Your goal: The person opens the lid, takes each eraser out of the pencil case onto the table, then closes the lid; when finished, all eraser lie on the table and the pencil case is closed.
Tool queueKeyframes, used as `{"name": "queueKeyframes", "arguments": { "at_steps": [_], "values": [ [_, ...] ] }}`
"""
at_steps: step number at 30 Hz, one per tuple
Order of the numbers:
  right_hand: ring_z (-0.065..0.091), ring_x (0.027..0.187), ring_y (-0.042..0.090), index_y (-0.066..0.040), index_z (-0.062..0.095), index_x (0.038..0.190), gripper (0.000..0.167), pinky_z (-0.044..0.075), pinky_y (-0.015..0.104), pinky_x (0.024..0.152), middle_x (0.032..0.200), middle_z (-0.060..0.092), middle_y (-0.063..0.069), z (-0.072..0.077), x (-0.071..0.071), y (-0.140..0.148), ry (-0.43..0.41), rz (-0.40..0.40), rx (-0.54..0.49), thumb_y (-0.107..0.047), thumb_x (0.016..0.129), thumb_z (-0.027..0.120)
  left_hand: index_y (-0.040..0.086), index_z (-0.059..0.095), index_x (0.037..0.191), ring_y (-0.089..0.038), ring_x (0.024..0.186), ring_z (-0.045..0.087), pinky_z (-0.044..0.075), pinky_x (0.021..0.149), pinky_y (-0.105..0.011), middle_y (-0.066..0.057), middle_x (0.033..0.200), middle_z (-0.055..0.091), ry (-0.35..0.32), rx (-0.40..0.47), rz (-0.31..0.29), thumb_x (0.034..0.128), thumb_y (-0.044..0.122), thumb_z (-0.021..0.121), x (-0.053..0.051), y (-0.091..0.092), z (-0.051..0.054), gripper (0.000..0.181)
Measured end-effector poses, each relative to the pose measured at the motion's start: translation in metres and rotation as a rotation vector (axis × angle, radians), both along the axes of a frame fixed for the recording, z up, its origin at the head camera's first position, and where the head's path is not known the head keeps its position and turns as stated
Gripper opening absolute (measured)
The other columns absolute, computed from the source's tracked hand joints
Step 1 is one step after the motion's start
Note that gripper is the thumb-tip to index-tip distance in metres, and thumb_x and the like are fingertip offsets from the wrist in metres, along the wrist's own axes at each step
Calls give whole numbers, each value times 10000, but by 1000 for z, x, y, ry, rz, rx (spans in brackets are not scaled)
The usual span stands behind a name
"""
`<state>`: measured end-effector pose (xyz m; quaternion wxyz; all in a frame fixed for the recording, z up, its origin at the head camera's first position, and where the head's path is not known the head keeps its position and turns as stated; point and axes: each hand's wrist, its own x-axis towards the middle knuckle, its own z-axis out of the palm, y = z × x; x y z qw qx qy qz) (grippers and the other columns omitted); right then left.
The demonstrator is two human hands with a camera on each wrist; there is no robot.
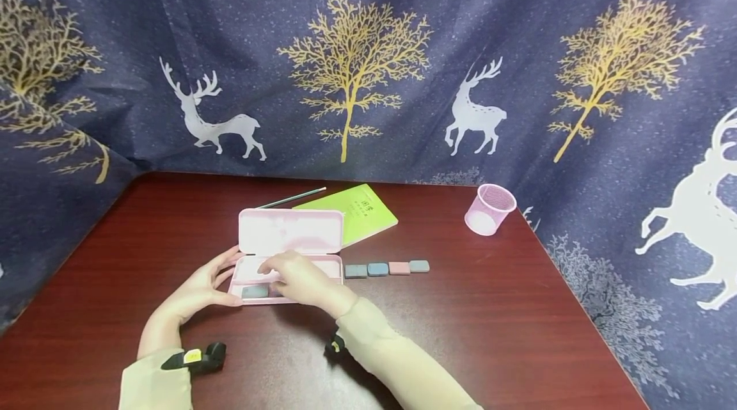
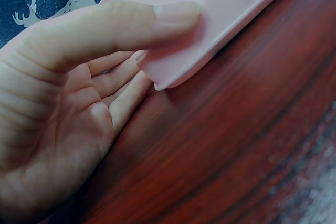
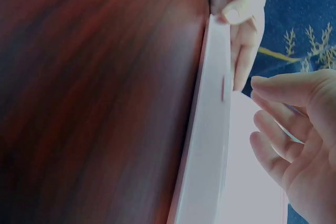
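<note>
An open pink pencil case [image 1: 290, 231] lies on the table with its lid tilted back. My left hand [image 1: 198, 288] holds its left end; in the left wrist view the thumb of that hand [image 2: 68, 87] presses the corner of the case [image 2: 176, 66], fingers on the far side. Inside the front compartment lies a grey-blue block [image 1: 255, 291]. Over the middle of the case is my right hand [image 1: 302, 279], hiding part of the inside. The right wrist view shows this hand [image 3: 302, 129] with loosely bent fingers and nothing visible between them, beside the case's front wall [image 3: 205, 150].
Several small blocks stand in a row right of the case, among them a dark one [image 1: 356, 271] and a pink one [image 1: 399, 268]. Behind are a green book [image 1: 368, 208] and a pencil [image 1: 296, 197]. A pink mesh cup [image 1: 489, 208] stands at the table's back right.
</note>
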<state>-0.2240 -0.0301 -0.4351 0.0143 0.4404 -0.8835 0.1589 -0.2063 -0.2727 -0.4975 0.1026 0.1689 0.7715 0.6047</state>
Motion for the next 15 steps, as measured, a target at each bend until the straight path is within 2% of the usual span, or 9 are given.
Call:
{"name": "queueKeyframes", "arguments": {
  "at_steps": [11, 15],
  "values": [
    [634, 999, -2, -160, 702, 1142, 228, 408, 165, 1026, 1072, 724, -102, -5, 8, -14, 60, 69, 113, -111, 930, 635, -91, 115, 1519, 223, 1127, 408, 381, 939, -11, -377, 1526, 172, 14, 22, -5, 709, 14, 807, -2, 1, -1, 1070],
    [635, 989, 10, -164, 705, 1146, 228, 426, 139, 956, 1087, 726, -104, -7, 9, -17, 51, 62, 133, -112, 939, 625, -93, 122, 1517, 215, 1138, 409, 378, 947, -11, -379, 1519, 174, 23, 33, -6, 704, 1, 808, -2, 1, -3, 1068]
  ]
}}
